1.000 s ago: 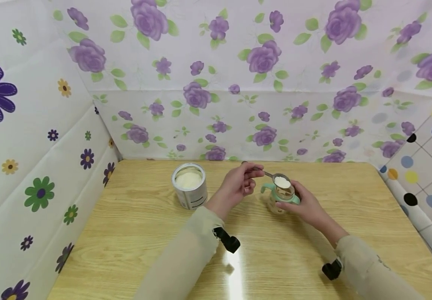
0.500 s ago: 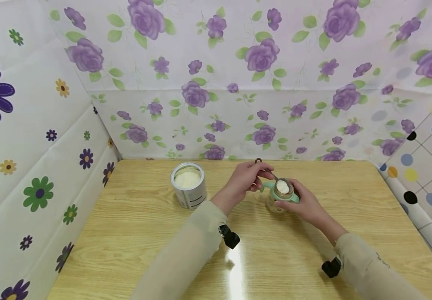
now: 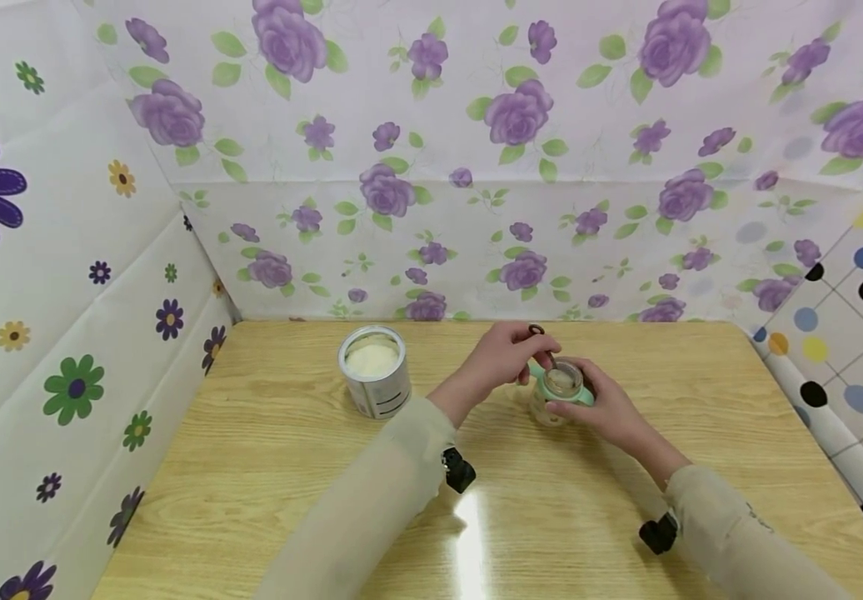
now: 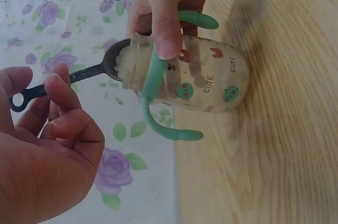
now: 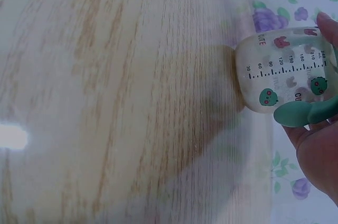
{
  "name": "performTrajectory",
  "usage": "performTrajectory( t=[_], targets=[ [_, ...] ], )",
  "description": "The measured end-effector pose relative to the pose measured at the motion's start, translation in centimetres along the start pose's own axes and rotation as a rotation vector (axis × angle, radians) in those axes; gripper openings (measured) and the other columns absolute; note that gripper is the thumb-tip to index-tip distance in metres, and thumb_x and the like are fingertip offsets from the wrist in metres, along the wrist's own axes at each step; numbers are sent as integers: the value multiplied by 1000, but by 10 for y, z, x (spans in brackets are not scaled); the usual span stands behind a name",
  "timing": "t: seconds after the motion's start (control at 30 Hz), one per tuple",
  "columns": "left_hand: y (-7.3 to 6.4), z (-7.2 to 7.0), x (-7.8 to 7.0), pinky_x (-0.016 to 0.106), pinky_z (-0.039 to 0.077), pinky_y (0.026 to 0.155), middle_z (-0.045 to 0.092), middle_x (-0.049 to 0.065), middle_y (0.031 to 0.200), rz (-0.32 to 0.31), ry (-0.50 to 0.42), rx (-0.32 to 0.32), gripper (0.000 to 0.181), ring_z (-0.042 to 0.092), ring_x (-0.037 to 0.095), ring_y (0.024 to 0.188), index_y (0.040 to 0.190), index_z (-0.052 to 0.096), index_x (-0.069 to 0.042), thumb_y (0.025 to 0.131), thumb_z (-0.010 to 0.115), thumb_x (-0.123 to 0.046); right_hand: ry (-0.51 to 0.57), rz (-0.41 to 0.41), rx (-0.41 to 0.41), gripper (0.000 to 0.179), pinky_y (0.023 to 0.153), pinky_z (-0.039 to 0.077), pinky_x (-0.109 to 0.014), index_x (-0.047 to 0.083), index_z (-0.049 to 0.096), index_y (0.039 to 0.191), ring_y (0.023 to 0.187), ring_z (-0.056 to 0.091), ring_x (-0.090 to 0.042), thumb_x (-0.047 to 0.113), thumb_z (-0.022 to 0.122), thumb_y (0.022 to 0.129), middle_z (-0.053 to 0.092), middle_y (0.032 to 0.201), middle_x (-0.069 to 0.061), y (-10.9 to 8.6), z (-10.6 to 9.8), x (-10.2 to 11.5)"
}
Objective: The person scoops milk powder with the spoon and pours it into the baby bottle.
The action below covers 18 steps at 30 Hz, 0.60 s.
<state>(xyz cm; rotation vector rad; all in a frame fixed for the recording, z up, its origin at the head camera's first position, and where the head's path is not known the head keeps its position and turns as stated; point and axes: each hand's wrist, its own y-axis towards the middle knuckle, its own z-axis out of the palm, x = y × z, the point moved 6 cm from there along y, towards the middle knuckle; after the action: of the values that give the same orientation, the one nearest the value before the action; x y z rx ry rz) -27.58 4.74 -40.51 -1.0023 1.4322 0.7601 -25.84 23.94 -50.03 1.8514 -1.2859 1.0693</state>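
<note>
In the left wrist view my left hand (image 4: 58, 139) pinches the handle of a dark measuring spoon (image 4: 87, 72). White powder (image 4: 125, 63) fills the spoon's bowl, which is tipped into the mouth of a clear baby bottle (image 4: 211, 76). The bottle has a mint-green collar with two curved handles (image 4: 174, 133) and printed cartoon figures. My right hand (image 3: 607, 408) grips it around the neck, thumb on the green collar. The right wrist view shows the bottle's measuring scale (image 5: 288, 68) and only part of that hand. In the head view the left hand (image 3: 505, 358) hides part of the spoon.
An uncovered metal can (image 3: 379, 393) holding pale powder (image 3: 371, 360) stands left of my left hand on the wooden table (image 3: 266, 467). Flower-printed sheeting (image 3: 431, 183) rises behind the table's far edge, with patterned sheets at both sides.
My left hand has moved right and tilted the spoon, its handle end rising and its bowl dipping into the bottle mouth. My right hand keeps holding the bottle in about the same place.
</note>
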Motion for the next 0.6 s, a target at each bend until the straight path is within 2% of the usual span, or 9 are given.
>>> performTrajectory(
  t=[0.23, 0.47, 0.6],
  targets=[
    [2, -3, 9, 30, 48, 57, 71, 4, 92, 100, 50, 19, 27, 52, 16, 56, 110, 81, -15, 112, 58, -29, 7, -13, 1, 70, 98, 56, -35, 17, 47, 158, 128, 60, -32, 26, 82, 99, 56, 149, -11, 0, 0, 2],
    [2, -6, 12, 30, 47, 56, 69, 4, 94, 208, 112, 68, 25, 51, 17, 57, 109, 79, -12, 112, 56, -21, 12, -13, -5, 70, 100, 54, -35, 16, 47, 158, 131, 60, -34, 25, 82, 98, 57, 149, -13, 1, 1, 2],
    [1, -7, 11, 30, 47, 57, 69, 4, 95, 218, 105, 71, 25, 52, 16, 58, 111, 79, -11, 113, 56, -22, 14, -13, -2, 70, 101, 54, -36, 15, 47, 158, 132, 60, -35, 26, 82, 98, 57, 150, -13, 0, 1, 3]
  ],
)
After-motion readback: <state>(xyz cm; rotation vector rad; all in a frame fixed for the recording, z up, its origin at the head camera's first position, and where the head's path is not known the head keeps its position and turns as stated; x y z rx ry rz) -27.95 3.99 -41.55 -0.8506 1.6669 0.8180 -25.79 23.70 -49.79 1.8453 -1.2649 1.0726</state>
